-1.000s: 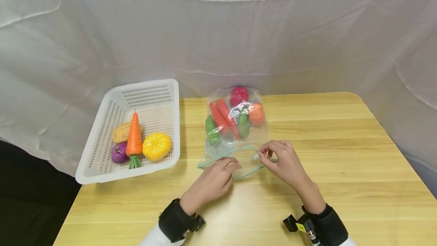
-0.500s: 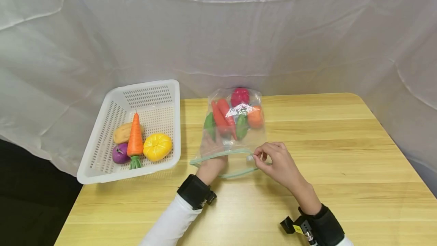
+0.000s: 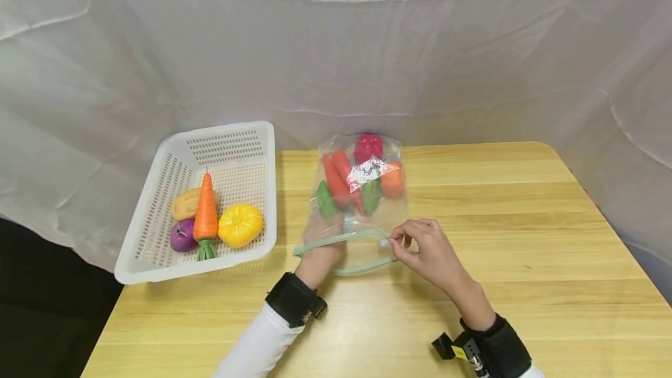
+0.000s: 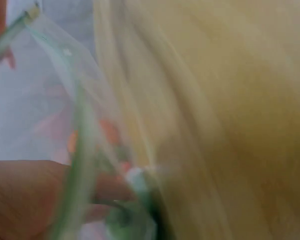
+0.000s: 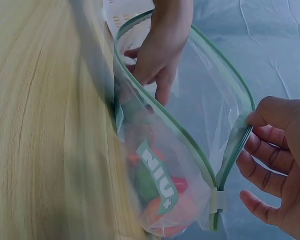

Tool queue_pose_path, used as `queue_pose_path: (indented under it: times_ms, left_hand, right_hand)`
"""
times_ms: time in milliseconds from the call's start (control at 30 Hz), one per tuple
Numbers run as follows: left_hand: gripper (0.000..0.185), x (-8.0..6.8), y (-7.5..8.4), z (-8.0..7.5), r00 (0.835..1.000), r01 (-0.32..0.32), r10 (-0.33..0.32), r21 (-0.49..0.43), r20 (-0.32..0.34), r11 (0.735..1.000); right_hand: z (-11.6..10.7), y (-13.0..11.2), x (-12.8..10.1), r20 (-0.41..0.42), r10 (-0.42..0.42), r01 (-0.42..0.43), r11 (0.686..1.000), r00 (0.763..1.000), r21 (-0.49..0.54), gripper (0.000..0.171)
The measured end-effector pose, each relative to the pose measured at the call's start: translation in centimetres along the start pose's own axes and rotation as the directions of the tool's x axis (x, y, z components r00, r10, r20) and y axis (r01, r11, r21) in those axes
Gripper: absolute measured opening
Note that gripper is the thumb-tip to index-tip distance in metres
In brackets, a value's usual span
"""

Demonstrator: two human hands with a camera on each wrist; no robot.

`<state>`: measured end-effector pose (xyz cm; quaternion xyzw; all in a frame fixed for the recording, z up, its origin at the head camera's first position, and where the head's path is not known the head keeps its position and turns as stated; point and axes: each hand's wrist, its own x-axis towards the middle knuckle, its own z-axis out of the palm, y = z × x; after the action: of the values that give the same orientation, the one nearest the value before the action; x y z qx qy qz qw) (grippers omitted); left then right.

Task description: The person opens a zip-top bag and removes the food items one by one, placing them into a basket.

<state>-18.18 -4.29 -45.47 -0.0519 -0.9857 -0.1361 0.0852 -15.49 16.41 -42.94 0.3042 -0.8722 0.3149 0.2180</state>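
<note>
The right hand (image 3: 422, 247) pinches the mouth of the clear zip bag (image 3: 362, 235) between thumb and forefinger, while the left hand (image 5: 158, 57) is inside the opening, beside 1 green pepper (image 3: 326, 200); how far its fingers close, and whether they have hold of that pepper, I cannot tell. The bag, which also contains 2 long red vegetables (image 3: 336, 182), lies on the wooden table (image 3: 525, 220), right of the white basket (image 3: 270, 191).

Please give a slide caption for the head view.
Left grip inside the bag, right grip pinching its rim; basket of vegetables at left.
</note>
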Motion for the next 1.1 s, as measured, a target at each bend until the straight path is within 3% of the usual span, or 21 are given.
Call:
queue_pose_path:
  times_ms: [100, 200, 367, 567, 633, 733, 833, 900, 933, 967, 1033, 1067, 1100]
  left_hand:
    - [0.023, -1.4, 0.2, -0.6, 0.988, -0.148, 0.141, 0.130, 0.057, 0.981]
    - [0.032, -2.5, 0.5, -1.2, 0.973, -0.215, 0.200, 0.137, 0.110, 0.967]
    - [0.039, -3.6, 1.1, -2.2, 0.962, -0.224, 0.197, 0.129, 0.189, 0.966]
    - [0.036, -4.3, 1.5, -3.6, 0.914, -0.212, 0.159, 0.105, 0.373, 0.972]
    - [0.039, -4.3, 1.6, -3.6, 0.906, -0.219, 0.165, 0.099, 0.389, 0.971]
    - [0.034, -4.0, 1.5, -3.1, 0.908, -0.203, 0.169, 0.051, 0.384, 0.978]
    - [0.030, -3.6, 1.4, -1.9, 0.940, -0.212, 0.195, 0.031, 0.281, 0.977]
    - [0.025, -3.5, 1.1, -0.8, 0.955, -0.280, 0.265, 0.111, 0.131, 0.954]
    - [0.029, -3.5, 0.9, -0.3, 0.949, -0.316, 0.313, 0.183, 0.044, 0.931]
    - [0.031, -3.6, 0.7, 0.3, 0.931, -0.338, 0.362, 0.265, -0.046, 0.903]
    - [0.038, -3.7, 0.4, 1.1, 0.884, -0.338, 0.433, 0.398, -0.175, 0.853]
    - [0.039, -3.7, 0.4, 1.3, 0.875, -0.335, 0.444, 0.423, -0.191, 0.842]
    - [0.040, -3.7, 0.4, 1.2, 0.884, -0.343, 0.435, 0.397, -0.170, 0.851]
  right_hand:
    - [-0.1, 0.1, 0.0, -0.004, 0.001, -0.001, 1.000, 1.000, -0.007, 0.012]
    - [-0.1, 0.2, -0.1, -0.009, -0.001, 0.000, 1.000, 1.000, -0.011, 0.013]
    - [0.0, 0.4, 0.0, -0.023, -0.019, 0.019, 1.000, 1.000, -0.021, 0.014]
    - [-0.1, 0.3, 0.0, -0.022, -0.017, 0.017, 1.000, 1.000, -0.013, 0.013]
    - [-0.1, 0.3, 0.0, -0.019, -0.016, 0.016, 1.000, 1.000, -0.010, 0.013]
    - [-0.1, 0.3, 0.0, -0.014, -0.014, 0.014, 1.000, 1.000, -0.012, 0.013]
    - [0.1, 0.3, 0.0, -0.011, -0.012, 0.012, 1.000, 1.000, -0.012, 0.012]
    - [0.1, 0.2, 0.0, -0.012, -0.013, 0.013, 1.000, 1.000, -0.010, 0.012]
    - [0.2, 0.2, 0.0, -0.013, -0.014, 0.014, 1.000, 1.000, -0.008, 0.012]
    - [0.2, 0.2, 0.0, -0.013, -0.015, 0.015, 1.000, 1.000, -0.006, 0.013]
    - [0.2, 0.2, -0.1, -0.013, -0.017, 0.017, 1.000, 1.000, -0.006, 0.013]
    - [0.2, 0.2, -0.1, -0.012, -0.016, 0.016, 1.000, 1.000, -0.006, 0.013]
    - [0.2, 0.2, -0.2, -0.011, -0.014, 0.014, 1.000, 1.000, -0.006, 0.013]
